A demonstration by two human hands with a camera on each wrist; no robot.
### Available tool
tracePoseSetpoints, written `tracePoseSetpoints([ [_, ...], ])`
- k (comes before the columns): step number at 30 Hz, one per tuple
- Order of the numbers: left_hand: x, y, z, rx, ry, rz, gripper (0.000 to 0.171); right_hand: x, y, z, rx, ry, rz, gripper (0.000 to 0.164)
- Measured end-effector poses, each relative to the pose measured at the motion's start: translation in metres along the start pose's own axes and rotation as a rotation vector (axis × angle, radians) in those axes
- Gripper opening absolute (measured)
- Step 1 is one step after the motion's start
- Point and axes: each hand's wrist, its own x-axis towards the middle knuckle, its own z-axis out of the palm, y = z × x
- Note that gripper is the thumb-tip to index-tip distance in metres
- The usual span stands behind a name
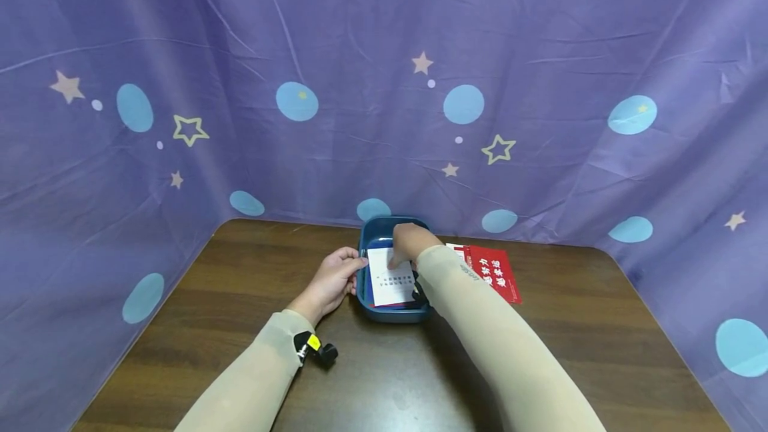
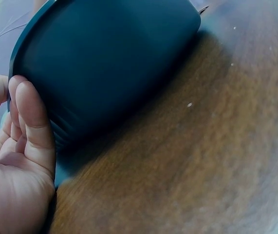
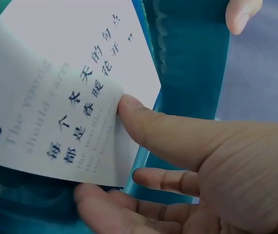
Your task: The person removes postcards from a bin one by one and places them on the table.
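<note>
A dark teal plastic bin (image 1: 393, 317) stands near the back of the wooden table. My left hand (image 1: 328, 281) pinches its left rim between thumb and fingers, with the fingers along the outer wall in the left wrist view. Inside the bin lies a white card (image 3: 41, 83) printed with dark Chinese characters and faint English lines. My right hand (image 1: 411, 243) reaches into the bin from the right. Its thumb (image 3: 163, 131) presses on the card's face while the fingers curl under its edge. Blue and red edges of other flat items show beneath the card.
Right of the bin lie a red card (image 1: 497, 273) with white Chinese characters and a white-and-red one (image 1: 459, 252), both partly behind my right sleeve. A purple curtain (image 1: 384, 85) with stars and dots hangs behind the wooden table (image 1: 258, 272).
</note>
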Motion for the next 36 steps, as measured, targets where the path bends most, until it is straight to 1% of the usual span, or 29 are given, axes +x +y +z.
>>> tracePoseSetpoints([
  [4,-0.001,0.000,-0.002,0.008,0.005,0.000,0.014,-0.002,0.002,-0.002,0.046,0.009,0.005,0.053],
  [7,-0.001,0.000,-0.003,0.012,0.007,0.001,0.013,-0.007,0.002,-0.007,0.086,0.040,-0.002,0.050],
  [8,-0.001,0.000,-0.003,0.012,0.009,0.004,0.013,-0.008,0.002,-0.009,0.094,0.056,-0.014,0.050],
  [11,-0.001,0.000,-0.003,0.003,0.006,0.009,0.013,-0.014,0.002,-0.016,0.112,0.119,-0.071,0.056],
  [14,-0.001,-0.001,-0.003,-0.001,-0.004,0.010,0.013,-0.019,0.006,-0.024,0.172,0.155,-0.116,0.062],
  [16,0.000,-0.001,-0.002,-0.003,-0.010,0.010,0.013,-0.022,0.011,-0.028,0.240,0.159,-0.140,0.064],
  [17,0.000,0.000,-0.002,-0.003,-0.010,0.010,0.013,-0.024,0.015,-0.030,0.291,0.154,-0.149,0.063],
  [20,-0.001,0.001,-0.001,-0.004,-0.009,0.008,0.013,-0.028,0.031,-0.032,0.416,0.147,-0.194,0.057],
  [22,-0.002,0.001,0.000,-0.003,-0.010,0.009,0.013,-0.030,0.043,-0.032,0.488,0.164,-0.216,0.054],
  [25,-0.002,0.002,0.001,0.003,-0.015,0.007,0.013,-0.033,0.063,-0.031,0.608,0.202,-0.222,0.052],
  [27,-0.002,0.002,0.001,0.005,-0.017,0.006,0.013,-0.038,0.078,-0.030,0.688,0.223,-0.217,0.053],
  [30,-0.003,0.002,0.002,0.005,-0.017,0.007,0.013,-0.045,0.101,-0.031,0.806,0.239,-0.224,0.061],
  [33,-0.003,0.002,0.001,-0.001,-0.017,0.006,0.013,-0.052,0.125,-0.031,0.869,0.261,-0.226,0.070],
  [36,-0.003,0.002,-0.001,-0.003,-0.020,0.007,0.014,-0.056,0.146,-0.031,0.883,0.293,-0.203,0.073],
])
